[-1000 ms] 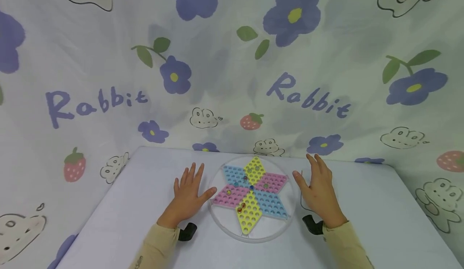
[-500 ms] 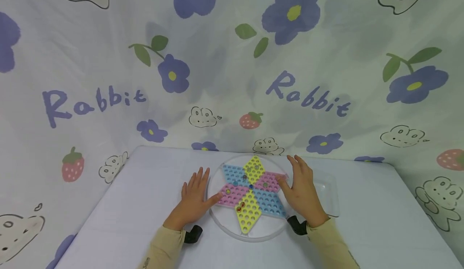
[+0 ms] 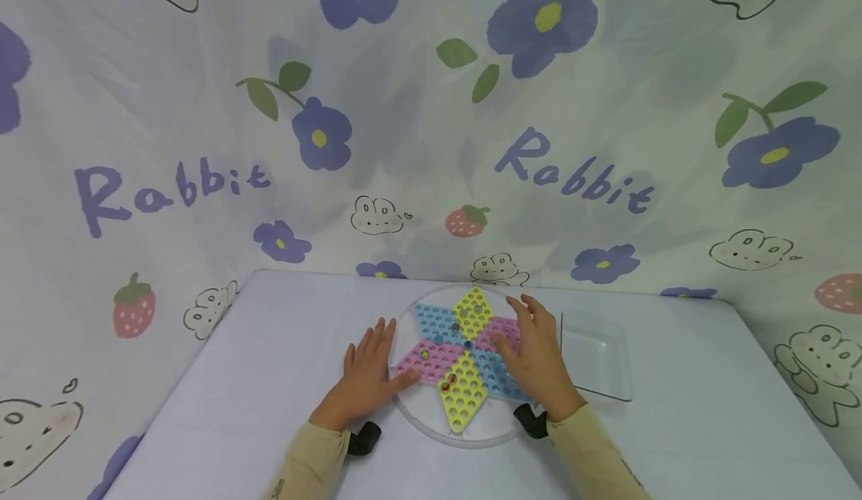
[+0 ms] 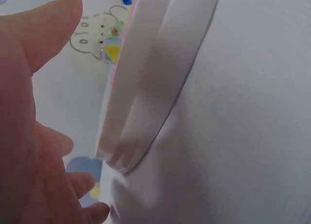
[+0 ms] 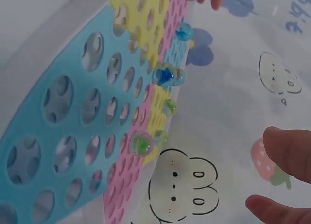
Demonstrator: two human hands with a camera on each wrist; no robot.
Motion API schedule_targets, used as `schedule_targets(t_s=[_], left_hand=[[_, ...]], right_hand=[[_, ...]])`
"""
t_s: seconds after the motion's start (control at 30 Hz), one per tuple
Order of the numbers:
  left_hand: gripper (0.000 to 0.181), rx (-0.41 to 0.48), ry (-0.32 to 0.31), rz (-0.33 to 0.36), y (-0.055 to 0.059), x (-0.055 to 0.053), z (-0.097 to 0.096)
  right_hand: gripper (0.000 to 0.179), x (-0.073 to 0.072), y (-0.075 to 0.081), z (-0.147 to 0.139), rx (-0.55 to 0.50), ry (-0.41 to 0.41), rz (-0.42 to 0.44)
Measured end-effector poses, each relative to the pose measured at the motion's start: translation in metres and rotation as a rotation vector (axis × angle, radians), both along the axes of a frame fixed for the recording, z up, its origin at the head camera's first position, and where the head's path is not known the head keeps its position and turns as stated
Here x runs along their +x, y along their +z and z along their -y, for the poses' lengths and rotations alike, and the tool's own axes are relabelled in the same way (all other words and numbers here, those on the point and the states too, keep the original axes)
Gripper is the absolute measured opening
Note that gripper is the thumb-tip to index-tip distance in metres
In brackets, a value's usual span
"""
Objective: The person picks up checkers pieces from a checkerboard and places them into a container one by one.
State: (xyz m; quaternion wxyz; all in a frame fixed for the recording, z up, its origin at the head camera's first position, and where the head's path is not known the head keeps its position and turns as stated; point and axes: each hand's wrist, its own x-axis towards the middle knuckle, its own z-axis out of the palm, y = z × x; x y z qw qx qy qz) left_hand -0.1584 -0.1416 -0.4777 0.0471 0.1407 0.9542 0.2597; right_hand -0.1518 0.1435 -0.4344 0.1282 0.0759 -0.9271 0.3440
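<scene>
Both hands are showing extended fingers and are grasping nothing. The right hand (image 3: 542, 358) is hanging over the right side of a round game board (image 3: 465, 443), its thumb and a fingertip standing apart in the right wrist view. The left hand (image 3: 367, 386) is spreading its fingers along the board's left rim, its thumb reaching over the tip of a pink section; whether it is touching, I cannot tell. The board is lying flat on the white surface (image 3: 714, 395), between the hands, displaying a star of yellow, pink and blue perforated sections. Two red marbles (image 3: 446, 387) are sitting close together in the near yellow section, a dark blue marble (image 3: 468, 345) is sitting at the centre, and a green marble (image 5: 142, 144) is sitting on the right-hand pink section. Just right of the right hand, a clear rectangular container (image 3: 595, 354) is resting on the surface. Behind everything, a printed cloth (image 3: 417, 148) is hanging, bearing flowers, strawberries and "Rabbit" lettering. Beige sleeves (image 3: 310, 459) are covering both forearms.
</scene>
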Motion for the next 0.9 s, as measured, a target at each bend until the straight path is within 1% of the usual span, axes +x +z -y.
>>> schedule_targets(t_s=[0.17,0.33,0.47,0.57,0.77,0.9], left_hand=[[0.107,-0.02,-0.019,0.003,-0.005,0.001,0.0],[0.112,-0.051,-0.04,0.003,-0.007,0.001,0.0],[0.115,-0.058,-0.056,-0.011,-0.007,0.002,-0.001],[0.116,-0.061,-0.062,-0.025,-0.007,0.003,-0.002],[0.118,-0.074,-0.066,-0.021,-0.005,0.004,-0.003],[0.12,-0.082,-0.059,-0.023,-0.006,0.005,-0.002]], right_hand=[[0.063,-0.002,-0.008,0.005,-0.018,-0.007,0.077],[0.059,-0.003,-0.014,0.008,-0.006,0.002,0.111],[0.057,-0.003,-0.017,0.011,-0.004,0.005,0.122],[0.055,-0.003,-0.019,0.012,-0.013,0.0,0.149],[0.052,-0.005,-0.025,0.016,-0.019,-0.02,0.212],[0.051,-0.006,-0.027,0.019,-0.014,-0.038,0.236]])
